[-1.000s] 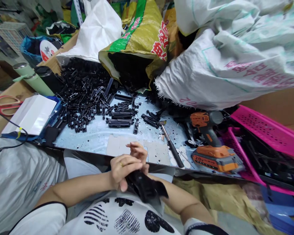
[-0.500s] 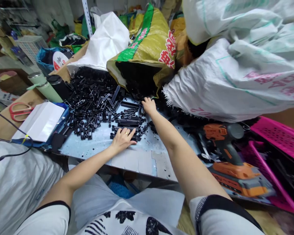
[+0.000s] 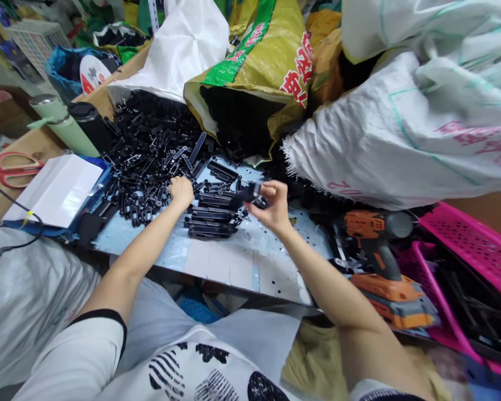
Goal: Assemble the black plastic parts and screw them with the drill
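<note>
Jutting from the fingertips of the right hand [image 3: 275, 209], a small black part [image 3: 244, 196] sits just off the table, or on it; blur hides which. It lies to the left of that hand, its near end between thumb and fingers, which are pinched on it. Its long axis runs roughly sideways, the free end pointing left and dipping slightly toward the person.

Just below and to the left of it, a stack of long black pieces [image 3: 212, 214] lies on the blue tabletop [image 3: 127, 239], side by side, with their long axes running left to right.

Left of these pieces is the left hand [image 3: 181, 192], its fingers bent at the near right edge of a pile of small black parts [image 3: 150, 145] that point every way. Whether those fingers grip anything cannot be told.

Nearer the person, a pale flat sheet [image 3: 219, 262] lies along the table edge. Beyond the pile stand a white sack [image 3: 183, 50] and, beside it, a yellow sack [image 3: 250, 67] with its dark mouth facing the table. Well to the right are an orange and grey drill [image 3: 379, 267] and a pink basket [image 3: 467, 250].
</note>
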Motion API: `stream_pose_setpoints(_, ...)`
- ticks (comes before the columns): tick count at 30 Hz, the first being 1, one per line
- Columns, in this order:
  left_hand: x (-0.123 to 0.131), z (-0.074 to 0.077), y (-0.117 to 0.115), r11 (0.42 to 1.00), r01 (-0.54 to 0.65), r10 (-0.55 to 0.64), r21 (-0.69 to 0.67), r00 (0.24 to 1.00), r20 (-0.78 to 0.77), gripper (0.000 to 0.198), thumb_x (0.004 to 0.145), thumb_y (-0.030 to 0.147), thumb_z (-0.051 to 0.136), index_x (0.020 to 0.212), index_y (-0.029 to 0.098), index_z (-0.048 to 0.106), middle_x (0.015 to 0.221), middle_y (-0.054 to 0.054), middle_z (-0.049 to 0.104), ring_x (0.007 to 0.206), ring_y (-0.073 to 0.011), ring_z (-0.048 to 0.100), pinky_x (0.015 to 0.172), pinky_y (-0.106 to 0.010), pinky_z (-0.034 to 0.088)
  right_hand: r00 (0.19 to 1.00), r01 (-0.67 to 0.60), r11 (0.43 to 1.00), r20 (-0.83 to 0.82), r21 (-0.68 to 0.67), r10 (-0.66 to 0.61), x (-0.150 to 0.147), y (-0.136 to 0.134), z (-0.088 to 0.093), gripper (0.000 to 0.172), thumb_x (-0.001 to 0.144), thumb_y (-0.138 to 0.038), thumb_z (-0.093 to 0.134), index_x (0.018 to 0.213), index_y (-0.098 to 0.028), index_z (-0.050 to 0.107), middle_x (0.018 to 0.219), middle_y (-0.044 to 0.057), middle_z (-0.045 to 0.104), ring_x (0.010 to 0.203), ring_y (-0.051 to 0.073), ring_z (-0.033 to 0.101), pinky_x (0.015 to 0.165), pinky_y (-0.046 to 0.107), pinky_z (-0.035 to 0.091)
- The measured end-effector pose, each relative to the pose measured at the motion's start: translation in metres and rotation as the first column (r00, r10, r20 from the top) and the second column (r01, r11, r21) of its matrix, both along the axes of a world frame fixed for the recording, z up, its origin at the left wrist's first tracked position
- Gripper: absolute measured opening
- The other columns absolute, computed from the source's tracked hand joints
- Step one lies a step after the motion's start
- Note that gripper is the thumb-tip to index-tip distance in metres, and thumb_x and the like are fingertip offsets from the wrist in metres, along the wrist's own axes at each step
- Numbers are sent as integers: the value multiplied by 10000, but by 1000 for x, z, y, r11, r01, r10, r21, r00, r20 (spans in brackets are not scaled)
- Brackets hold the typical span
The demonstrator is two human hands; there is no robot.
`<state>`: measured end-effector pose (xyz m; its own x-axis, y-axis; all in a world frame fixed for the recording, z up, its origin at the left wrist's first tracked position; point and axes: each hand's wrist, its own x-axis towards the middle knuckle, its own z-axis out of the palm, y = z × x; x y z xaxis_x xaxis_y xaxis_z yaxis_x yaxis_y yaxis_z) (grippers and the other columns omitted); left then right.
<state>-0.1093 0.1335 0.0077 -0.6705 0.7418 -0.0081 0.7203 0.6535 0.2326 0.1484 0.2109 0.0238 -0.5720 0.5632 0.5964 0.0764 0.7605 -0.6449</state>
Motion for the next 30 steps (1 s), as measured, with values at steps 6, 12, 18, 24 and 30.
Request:
stream_pose_setpoints(6,7,-1,-11,998,0,-2,-66,1000,-26,327,837,28,345,1096,-1,542,1127,-242,572,1105,-314,469,906,-428,376,875,-269,959,393,-94,284,66,-122,-29,329,841,-271,576,1163,-213,544,1053,92,548,966,198,557,823,354,485)
stream_pose_setpoints(12,13,11,-56,979,131,-113,154,986,-120,233,834,165,478,1040,68,528,1119,-206,556,1096,-302,489,905,-379,387,763,-182,980,640,78,91,15,-123,-53,452,905,-448,485,1310,-249,512,1115,116,560,1003,240,514,866,403,427)
stream_pose_setpoints(18,45,20,-119,869,130,-256,477,944,208,219,938,354,377,930,173,500,790,-50,586,753,-186,597,708,-294,436,881,-38,983,459,-181,119,-36,-106,-39,466,936,-446,410,1345,-232,471,1095,108,567,968,217,562,873,398,454)
stream_pose_setpoints(24,94,7,-151,787,59,-481,614,681,552,423,887,395,490,1254,194,429,778,23,575,498,-76,504,546,-220,426,963,-195,536,-56,-822,265,-31,-128,-30,638,909,-560,369,1468,-279,245,813,22,598,610,141,599,531,286,528)
stream_pose_setpoints(30,107,15,-158,745,282,-541,604,786,300,368,918,329,452,1225,170,577,933,-83,626,857,-189,597,797,-325,477,944,-237,715,17,-658,328,-3,-119,-21,609,858,-519,520,1399,-256,420,1030,55,606,639,101,560,557,260,520)
